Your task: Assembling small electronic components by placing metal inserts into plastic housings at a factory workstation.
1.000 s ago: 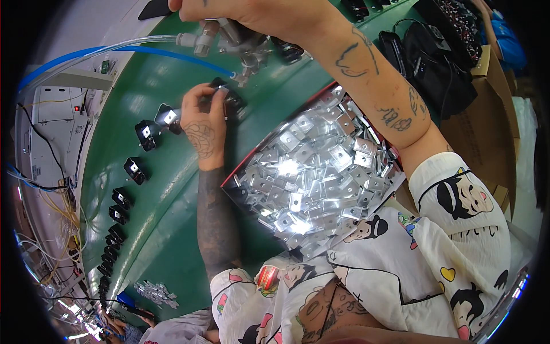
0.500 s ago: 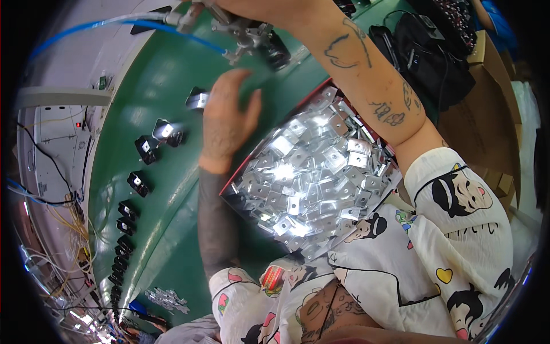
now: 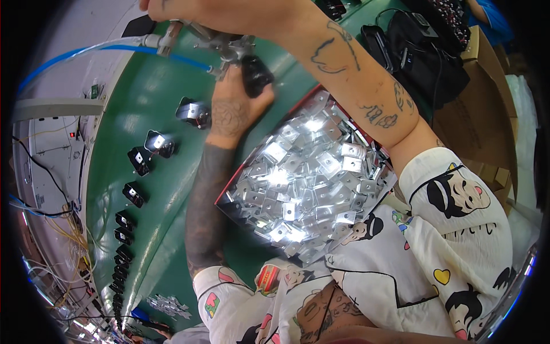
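At the top centre my left hand (image 3: 232,109) is closed round a glossy black cup-shaped part (image 3: 256,75), its thumb along the near side. That part sits right against a metal tool with hoses (image 3: 232,49). My right hand (image 3: 223,16) is wrapped over this tool from above, with some fingers cut off by the frame's edge. Beside my left hand lies a black part with a shiny metal plate (image 3: 193,112). Below my hands a red-edged box (image 3: 240,168) holds a heap of small silver metal plates (image 3: 309,172) with holes.
Several black parts with metal plates (image 3: 133,194) form a curved row down the left of the green table (image 3: 166,212). A blue hose (image 3: 189,62) and a clear hose run left from the tool. A black bag (image 3: 424,57) and cardboard box (image 3: 475,114) stand right.
My left hand has moved up from open and empty to close round the black part at the tool. My right hand and the tool have shifted left and slightly down.
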Tool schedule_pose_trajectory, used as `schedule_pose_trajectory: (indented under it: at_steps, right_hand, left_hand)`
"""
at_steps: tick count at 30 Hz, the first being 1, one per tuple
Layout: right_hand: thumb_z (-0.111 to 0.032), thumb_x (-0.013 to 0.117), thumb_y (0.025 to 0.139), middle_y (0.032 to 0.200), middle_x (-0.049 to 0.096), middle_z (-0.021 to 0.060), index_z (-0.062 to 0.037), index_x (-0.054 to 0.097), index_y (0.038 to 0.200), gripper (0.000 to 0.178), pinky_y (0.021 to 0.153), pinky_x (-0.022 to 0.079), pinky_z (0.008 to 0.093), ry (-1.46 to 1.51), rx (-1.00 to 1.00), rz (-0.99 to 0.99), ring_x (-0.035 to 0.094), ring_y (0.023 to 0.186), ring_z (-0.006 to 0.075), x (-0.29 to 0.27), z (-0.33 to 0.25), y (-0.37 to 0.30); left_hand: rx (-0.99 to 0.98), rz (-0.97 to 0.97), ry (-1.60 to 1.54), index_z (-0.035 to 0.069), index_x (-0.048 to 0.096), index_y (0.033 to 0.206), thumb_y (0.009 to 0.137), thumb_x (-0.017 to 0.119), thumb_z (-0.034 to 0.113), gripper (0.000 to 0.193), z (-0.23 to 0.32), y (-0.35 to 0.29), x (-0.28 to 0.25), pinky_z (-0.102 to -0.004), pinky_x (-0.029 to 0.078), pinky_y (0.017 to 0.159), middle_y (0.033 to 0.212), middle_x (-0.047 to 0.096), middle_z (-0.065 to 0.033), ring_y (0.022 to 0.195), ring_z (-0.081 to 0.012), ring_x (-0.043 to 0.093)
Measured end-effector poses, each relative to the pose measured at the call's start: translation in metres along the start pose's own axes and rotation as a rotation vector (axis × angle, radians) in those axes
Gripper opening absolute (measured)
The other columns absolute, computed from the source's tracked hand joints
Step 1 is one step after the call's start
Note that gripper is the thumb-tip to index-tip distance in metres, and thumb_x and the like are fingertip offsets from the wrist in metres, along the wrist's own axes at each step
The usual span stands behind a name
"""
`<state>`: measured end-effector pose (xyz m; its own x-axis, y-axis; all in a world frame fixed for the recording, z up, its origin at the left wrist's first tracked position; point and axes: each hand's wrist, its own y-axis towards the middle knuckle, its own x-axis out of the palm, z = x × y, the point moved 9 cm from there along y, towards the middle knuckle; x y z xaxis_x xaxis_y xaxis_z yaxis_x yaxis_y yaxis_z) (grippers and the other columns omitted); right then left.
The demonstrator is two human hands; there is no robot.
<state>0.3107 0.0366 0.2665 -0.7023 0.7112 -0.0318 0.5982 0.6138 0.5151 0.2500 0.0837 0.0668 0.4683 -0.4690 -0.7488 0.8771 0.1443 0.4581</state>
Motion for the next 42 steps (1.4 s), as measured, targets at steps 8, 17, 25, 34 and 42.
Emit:
schedule_pose_trajectory:
  at_steps: [8, 17, 25, 34, 42]
  right_hand:
    - [0.001, 0.059, 0.074, 0.078, 0.061, 0.0052, 0.0001, 0.053, 0.121, 0.047, 0.055, 0.043, 0.0250, 0.128, 0.047, -0.108, 0.052, 0.059, 0.0146, 0.016, 0.015, -0.002]
    - [0.002, 0.059, 0.074, 0.080, 0.062, 0.0055, -0.0005, 0.051, 0.125, 0.052, 0.058, 0.044, 0.0247, 0.192, 0.077, -0.177, 0.054, 0.062, 0.0143, 0.029, 0.018, -0.006]
    - [0.003, 0.060, 0.074, 0.082, 0.063, 0.0057, -0.0010, 0.049, 0.129, 0.056, 0.060, 0.045, 0.0243, 0.272, 0.118, -0.265, 0.056, 0.065, 0.0142, 0.036, 0.027, -0.009]
    - [0.004, 0.060, 0.074, 0.084, 0.064, 0.0059, -0.0016, 0.047, 0.133, 0.061, 0.062, 0.046, 0.0240, 0.369, 0.166, -0.335, 0.058, 0.069, 0.0140, 0.046, 0.041, -0.009]
    - [0.005, 0.061, 0.073, 0.085, 0.065, 0.0067, -0.0015, 0.046, 0.133, 0.062, 0.062, 0.046, 0.0234, 0.429, 0.228, -0.363, 0.058, 0.068, 0.0134, 0.060, 0.047, -0.013]
  left_hand:
    - [-0.075, -0.018, 0.042, 0.001, 0.059, 0.118, 0.074, 0.081, 0.023, 0.054, -0.007, -0.028, -0.017, -0.0377, 0.051, 0.084, 0.108, 0.062, -0.0184, 0.094, -0.0324, 0.062]
    - [-0.289, -0.049, -0.201, 0.001, 0.058, 0.121, 0.074, 0.083, 0.021, 0.057, -0.027, -0.036, -0.012, -0.0367, 0.051, 0.085, 0.111, 0.062, -0.0181, 0.096, -0.0315, 0.062]
    - [-0.234, 0.030, -0.193, 0.001, 0.058, 0.121, 0.073, 0.083, 0.020, 0.058, -0.018, -0.032, -0.018, -0.0363, 0.052, 0.085, 0.113, 0.063, -0.0186, 0.097, -0.0313, 0.063]
    - [-0.057, 0.155, -0.207, 0.001, 0.058, 0.121, 0.074, 0.083, 0.019, 0.057, -0.003, -0.025, -0.028, -0.0362, 0.052, 0.085, 0.112, 0.063, -0.0178, 0.096, -0.0311, 0.063]
    - [-0.091, 0.149, -0.184, 0.001, 0.057, 0.123, 0.072, 0.082, 0.017, 0.058, -0.008, -0.031, -0.037, -0.0374, 0.051, 0.085, 0.114, 0.062, -0.0184, 0.096, -0.0318, 0.062]
